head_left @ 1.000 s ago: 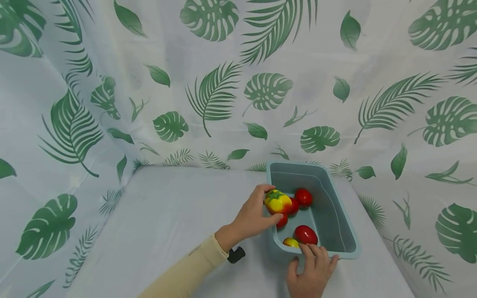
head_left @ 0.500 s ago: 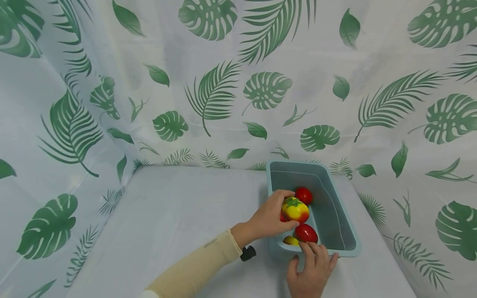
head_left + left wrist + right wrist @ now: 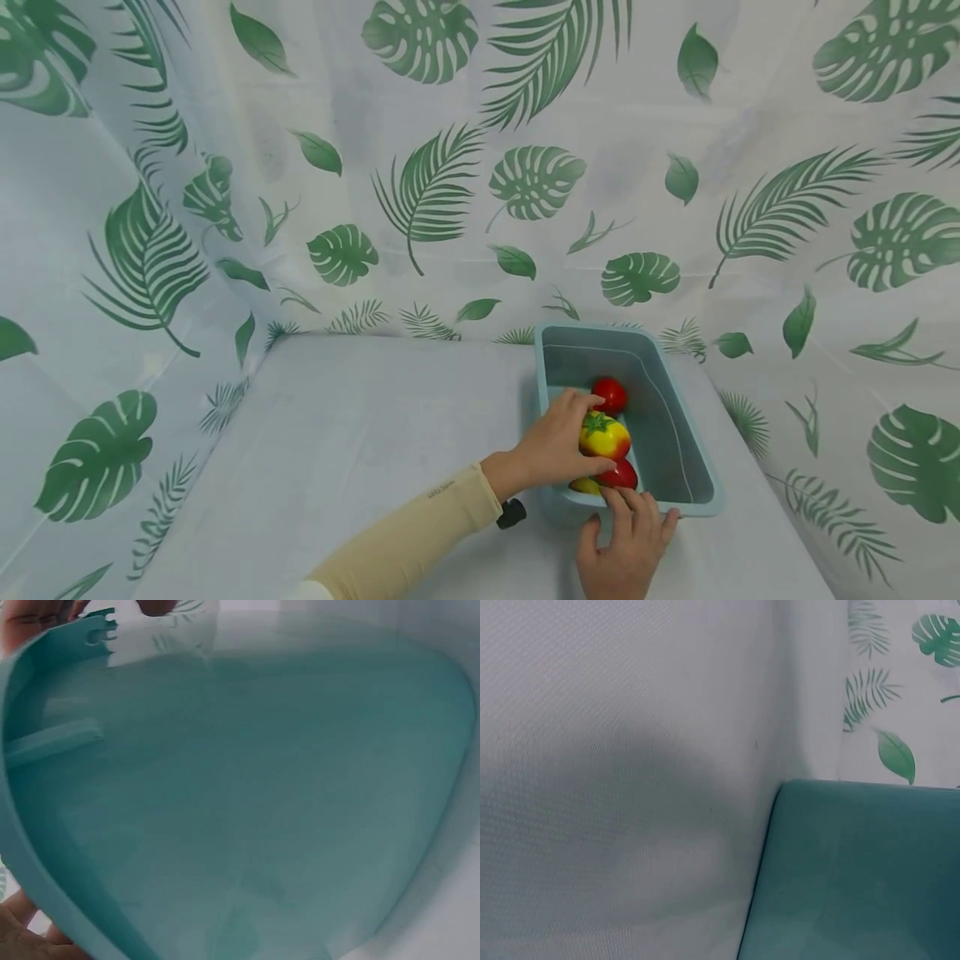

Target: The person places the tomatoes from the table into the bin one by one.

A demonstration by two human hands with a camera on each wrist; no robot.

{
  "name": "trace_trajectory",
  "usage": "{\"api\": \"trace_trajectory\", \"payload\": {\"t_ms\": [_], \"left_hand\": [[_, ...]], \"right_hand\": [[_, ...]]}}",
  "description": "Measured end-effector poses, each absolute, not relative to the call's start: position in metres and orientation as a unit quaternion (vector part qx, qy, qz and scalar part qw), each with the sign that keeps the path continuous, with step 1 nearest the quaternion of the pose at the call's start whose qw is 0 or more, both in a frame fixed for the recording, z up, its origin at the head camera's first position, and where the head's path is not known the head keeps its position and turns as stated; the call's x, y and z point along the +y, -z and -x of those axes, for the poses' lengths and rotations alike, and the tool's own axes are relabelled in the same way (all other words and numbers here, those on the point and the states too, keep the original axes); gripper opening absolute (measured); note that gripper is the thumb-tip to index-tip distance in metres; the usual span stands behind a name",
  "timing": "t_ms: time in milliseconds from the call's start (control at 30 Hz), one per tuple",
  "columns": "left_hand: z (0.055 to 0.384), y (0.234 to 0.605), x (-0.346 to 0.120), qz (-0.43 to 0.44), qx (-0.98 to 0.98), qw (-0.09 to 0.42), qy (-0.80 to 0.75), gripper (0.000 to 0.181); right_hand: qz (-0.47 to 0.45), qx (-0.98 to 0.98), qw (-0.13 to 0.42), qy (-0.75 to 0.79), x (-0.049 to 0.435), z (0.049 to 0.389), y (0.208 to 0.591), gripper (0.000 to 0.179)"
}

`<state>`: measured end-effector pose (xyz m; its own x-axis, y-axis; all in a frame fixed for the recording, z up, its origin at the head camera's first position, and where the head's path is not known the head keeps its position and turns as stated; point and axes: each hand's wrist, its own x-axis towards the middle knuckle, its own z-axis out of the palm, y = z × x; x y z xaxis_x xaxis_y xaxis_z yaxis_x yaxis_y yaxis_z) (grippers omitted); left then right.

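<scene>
In the head view, my left hand point(image 3: 551, 446) reaches over the left rim of a blue-green plastic bin point(image 3: 678, 417). It holds a glossy yellow-and-red tomato point(image 3: 606, 437) with a green leafy top, thumb on the near side and fingers on the far side. A red tomato point(image 3: 610, 395) lies farther back in the bin. A red fruit point(image 3: 619, 475) and a yellowish one point(image 3: 585, 485) lie at the near end, partly hidden. My right hand point(image 3: 622, 542) grips the near rim, its fingers hooked over the edge. The left wrist view is mostly the bin's outer wall point(image 3: 247, 795).
The bin stands at the right of a table with a white cover point(image 3: 360, 433). Behind it hangs a white curtain point(image 3: 450, 283) printed with green leaves. A dark object point(image 3: 512, 513) shows under my left wrist.
My left hand has carried the yellow-and-red tomato rightward and toward the near end, from the bin's left rim to above the near fruit. The right hand stays on the rim.
</scene>
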<state>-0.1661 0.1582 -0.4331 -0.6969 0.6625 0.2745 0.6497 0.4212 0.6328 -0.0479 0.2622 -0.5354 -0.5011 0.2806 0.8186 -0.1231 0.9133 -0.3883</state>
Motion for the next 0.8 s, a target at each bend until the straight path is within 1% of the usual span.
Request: {"api": "trace_trajectory", "payload": {"t_ms": [567, 633, 800], "left_hand": [[0.1616, 0.4337, 0.1621, -0.385, 0.854, 0.009, -0.35, 0.076], [0.1617, 0.4325, 0.1609, -0.388, 0.85, 0.011, -0.355, 0.076], [0.1621, 0.4304, 0.1576, -0.403, 0.834, 0.016, -0.376, 0.076]], "right_hand": [[0.066, -0.867, 0.459, -0.183, 0.2614, 0.0399, 0.5337, 0.034], [0.065, -0.866, 0.461, -0.184, 0.2608, 0.0396, 0.5327, 0.034], [0.047, -0.851, 0.488, -0.187, 0.2613, 0.0408, 0.5337, 0.035]]}}
